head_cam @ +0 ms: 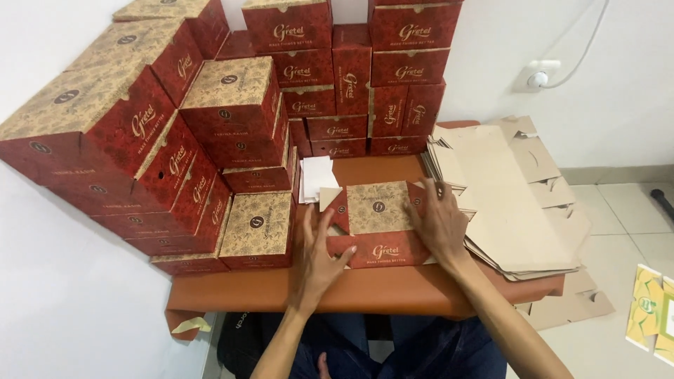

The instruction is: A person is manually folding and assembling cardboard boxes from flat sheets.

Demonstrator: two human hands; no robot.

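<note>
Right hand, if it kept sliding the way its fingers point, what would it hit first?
Probably the row of red boxes at the back of the table. The right hand points up and slightly left over the flat red-and-tan box; depth is uncertain.

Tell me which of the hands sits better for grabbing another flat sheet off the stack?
Probably the right hand: it rests on the box edge beside the stack of flat sheets. The left hand presses the box's far side.
</note>
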